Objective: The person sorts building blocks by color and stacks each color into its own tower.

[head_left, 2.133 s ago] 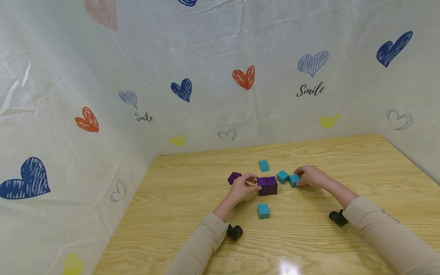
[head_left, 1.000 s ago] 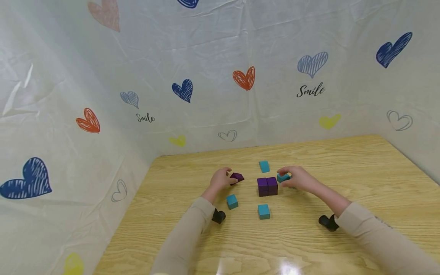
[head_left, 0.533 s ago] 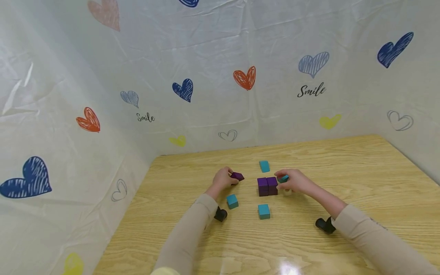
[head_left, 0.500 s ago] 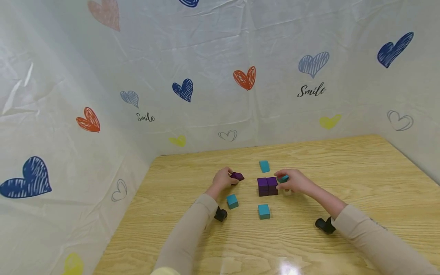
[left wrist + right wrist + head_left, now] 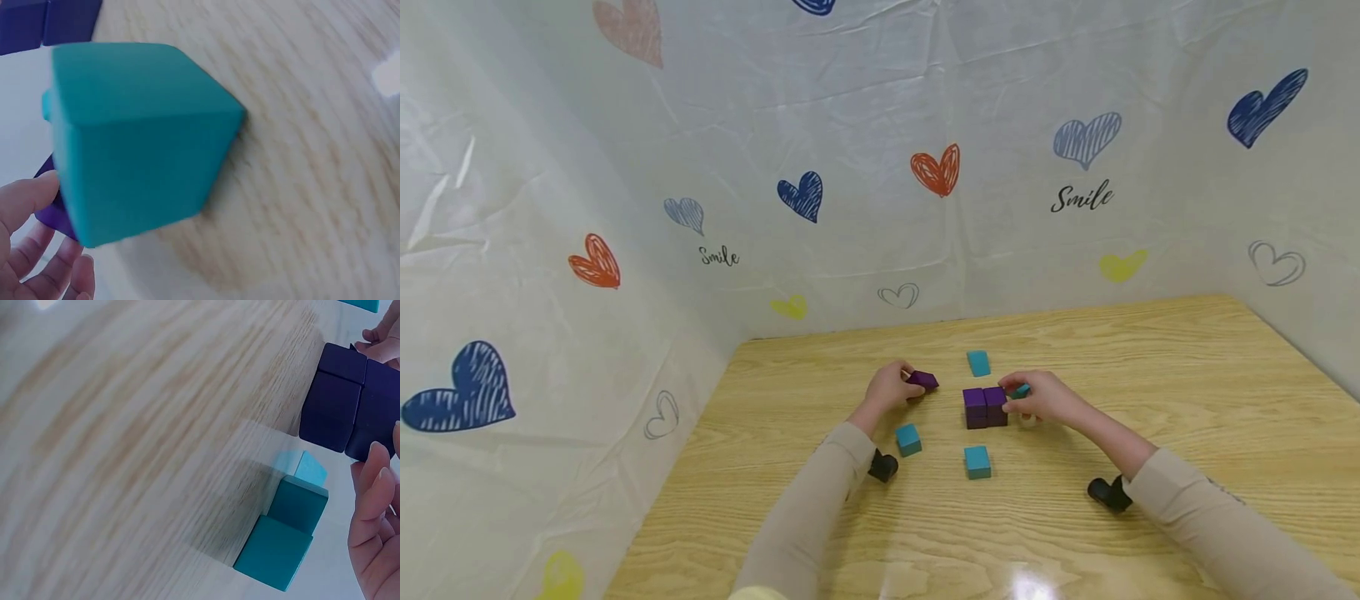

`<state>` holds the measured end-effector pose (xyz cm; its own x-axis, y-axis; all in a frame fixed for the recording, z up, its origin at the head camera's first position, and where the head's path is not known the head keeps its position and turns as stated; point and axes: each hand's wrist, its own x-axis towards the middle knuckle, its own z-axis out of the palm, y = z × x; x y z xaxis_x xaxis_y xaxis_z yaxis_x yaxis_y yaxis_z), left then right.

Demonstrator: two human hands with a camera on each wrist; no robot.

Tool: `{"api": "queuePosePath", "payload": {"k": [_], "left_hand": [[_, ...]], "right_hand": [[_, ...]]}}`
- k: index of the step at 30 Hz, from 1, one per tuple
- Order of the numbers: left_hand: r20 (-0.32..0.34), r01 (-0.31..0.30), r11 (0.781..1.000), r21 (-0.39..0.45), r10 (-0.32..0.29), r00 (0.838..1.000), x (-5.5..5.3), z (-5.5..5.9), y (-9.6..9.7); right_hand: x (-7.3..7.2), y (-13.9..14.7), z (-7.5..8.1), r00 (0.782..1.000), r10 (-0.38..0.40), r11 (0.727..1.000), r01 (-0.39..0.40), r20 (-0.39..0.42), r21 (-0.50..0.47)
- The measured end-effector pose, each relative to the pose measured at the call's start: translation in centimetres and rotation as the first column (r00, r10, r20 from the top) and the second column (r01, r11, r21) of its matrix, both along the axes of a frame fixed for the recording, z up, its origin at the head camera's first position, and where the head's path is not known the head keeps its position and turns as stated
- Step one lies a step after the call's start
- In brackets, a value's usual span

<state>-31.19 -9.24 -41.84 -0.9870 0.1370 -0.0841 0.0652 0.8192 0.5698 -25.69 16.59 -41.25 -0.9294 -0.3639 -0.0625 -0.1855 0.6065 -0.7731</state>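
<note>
My left hand point(image 5: 889, 387) pinches a purple block point(image 5: 924, 381) between thumb and fingers, left of a compact purple block stack point(image 5: 975, 408). In the left wrist view, a large teal block point(image 5: 150, 137) partly covers that held block point(image 5: 55, 215). My right hand point(image 5: 1047, 398) is at the stack's right end, thumb at the front and a finger at the back of the right-hand purple block point(image 5: 996, 407). In the right wrist view, its curved fingers point(image 5: 374, 475) reach the stack point(image 5: 331, 406). Behind this hand a teal block point(image 5: 1021, 391) is mostly hidden.
Teal blocks lie around the stack: one at the back point(image 5: 978, 363), one at the front point(image 5: 977, 462) and one at front left point(image 5: 908, 440). Two teal blocks point(image 5: 275, 550) sit together in the right wrist view. A heart-printed sheet point(image 5: 850, 250) encloses the wooden table point(image 5: 820, 367).
My left hand left the stack, took hold of the separate purple block and has moved it slightly right. My right hand went from the teal blocks leftward to the stack.
</note>
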Motion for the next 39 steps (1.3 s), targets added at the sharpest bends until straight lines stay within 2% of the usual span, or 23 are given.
{"api": "queuePosePath", "payload": {"k": [7,18,27,31,39], "left_hand": [[-0.029,0.040,0.998,0.045,-0.039,0.999,0.4,1.2,0.6],[-0.089,0.143,0.989,0.027,-0.140,0.986,1.6,3.6,2.0],[-0.083,0.191,0.980,0.056,-0.186,0.979,2.6,4.1,3.3],[-0.081,0.210,0.977,0.042,-0.206,0.975,2.9,4.3,4.0],[-0.096,0.249,0.968,0.026,-0.246,0.965,3.3,4.1,4.9]], "right_hand": [[-0.1,0.1,-0.1,1.000,0.002,1.000,-0.002,0.009,-0.004],[-0.1,0.2,-0.3,1.000,0.005,1.000,-0.005,0.006,-0.015],[-0.1,0.1,-0.3,1.000,-0.007,1.000,0.007,0.020,-0.008],[-0.1,0.0,-0.2,1.000,-0.009,1.000,0.010,0.023,-0.012],[0.1,-0.1,0.2,0.999,-0.016,1.000,0.016,0.050,-0.001]]}}
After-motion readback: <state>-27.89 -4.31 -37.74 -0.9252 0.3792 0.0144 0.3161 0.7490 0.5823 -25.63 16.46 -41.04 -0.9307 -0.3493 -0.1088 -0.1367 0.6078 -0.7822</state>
